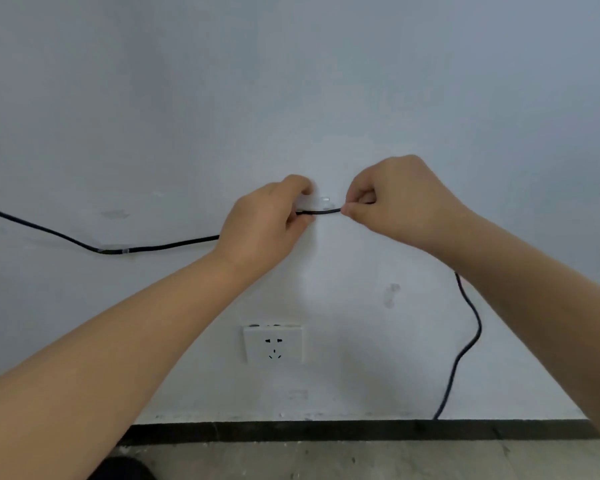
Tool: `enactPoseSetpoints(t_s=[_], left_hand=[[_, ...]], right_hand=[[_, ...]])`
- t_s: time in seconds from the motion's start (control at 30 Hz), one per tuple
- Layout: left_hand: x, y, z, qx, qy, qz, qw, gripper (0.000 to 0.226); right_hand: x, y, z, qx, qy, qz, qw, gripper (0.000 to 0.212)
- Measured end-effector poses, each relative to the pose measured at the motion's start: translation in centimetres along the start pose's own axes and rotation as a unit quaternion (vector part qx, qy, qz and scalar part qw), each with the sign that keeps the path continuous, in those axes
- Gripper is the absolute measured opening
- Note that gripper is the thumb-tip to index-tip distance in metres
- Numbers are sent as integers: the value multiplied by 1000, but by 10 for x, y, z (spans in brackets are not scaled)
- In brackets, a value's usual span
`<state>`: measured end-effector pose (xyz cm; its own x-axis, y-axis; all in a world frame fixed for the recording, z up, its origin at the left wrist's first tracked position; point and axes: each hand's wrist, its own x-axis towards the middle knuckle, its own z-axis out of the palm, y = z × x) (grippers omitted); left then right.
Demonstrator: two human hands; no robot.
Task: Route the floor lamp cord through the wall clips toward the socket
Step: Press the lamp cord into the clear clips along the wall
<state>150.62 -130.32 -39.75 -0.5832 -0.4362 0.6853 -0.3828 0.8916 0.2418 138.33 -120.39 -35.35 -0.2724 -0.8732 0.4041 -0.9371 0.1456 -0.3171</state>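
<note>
A black lamp cord (167, 246) runs from the left edge along the pale wall, through a clear clip (113, 250), and rises to my hands. My left hand (267, 223) and my right hand (392, 202) each pinch the cord, stretching a short piece (321, 212) taut just under a clear wall clip (317, 202). Past my right hand the cord is hidden by my forearm, then hangs down (465, 348) to the floor. A third clear clip (392, 294) sits lower right. The white socket (273, 344) is below my hands with nothing plugged in.
A black skirting strip (326, 432) runs along the foot of the wall above a grey concrete floor (361, 462). A dark shape (125, 469) lies at the bottom left edge.
</note>
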Motion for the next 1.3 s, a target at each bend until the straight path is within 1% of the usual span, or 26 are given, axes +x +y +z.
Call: enactPoseSetpoints(t_s=[0.07,0.13,0.17,0.23,0.3,0.4,0.47,0.5,0.6,0.7,0.77,0.87,0.97,1.07,1.13,1.2,1.23,1.3], left_hand=[[1,1,-2,38,-1,24,999,20],[2,1,-8,92,-3,90,992,18],[3,0,-10,116,0,117,986,23],[3,0,-14,149,4,146,978,31],[3,2,-16,165,-3,150,975,32],[5,7,-15,204,-14,150,967,29],[7,11,-17,220,-18,144,965,18],[8,13,-17,220,-19,141,965,13],[10,17,-19,215,-25,131,968,17],[13,18,-17,200,4,160,967,7],[15,18,-15,191,13,185,964,13],[15,21,-11,215,-5,207,955,23],[9,25,-6,234,-22,202,951,24],[8,28,-1,235,0,201,951,19],[8,27,2,244,36,196,949,24],[5,26,9,235,88,175,952,26],[2,27,14,213,113,152,958,27],[-12,29,28,160,146,82,973,29]], right_hand=[[1,1,-1,7,4,-3,1000,12],[2,2,-2,14,17,-7,1000,10],[3,2,-2,16,25,-13,999,10],[4,1,-4,23,45,-25,998,10],[6,1,-7,37,69,-30,996,11],[10,0,-10,37,81,-35,995,11],[11,1,-9,34,93,-38,994,12],[11,2,-8,29,106,-40,993,14],[10,8,-2,23,142,-46,989,25],[7,17,3,47,172,-61,982,27],[2,23,8,69,201,-66,975,28],[-10,35,18,83,244,-71,963,23],[-20,48,24,134,262,-43,955,10],[-28,58,28,188,235,-5,954,4],[-40,64,36,226,205,15,952,7],[-56,68,48,241,205,21,949,12],[-65,70,56,259,205,29,943,17],[-77,71,75,341,179,66,921,29]])
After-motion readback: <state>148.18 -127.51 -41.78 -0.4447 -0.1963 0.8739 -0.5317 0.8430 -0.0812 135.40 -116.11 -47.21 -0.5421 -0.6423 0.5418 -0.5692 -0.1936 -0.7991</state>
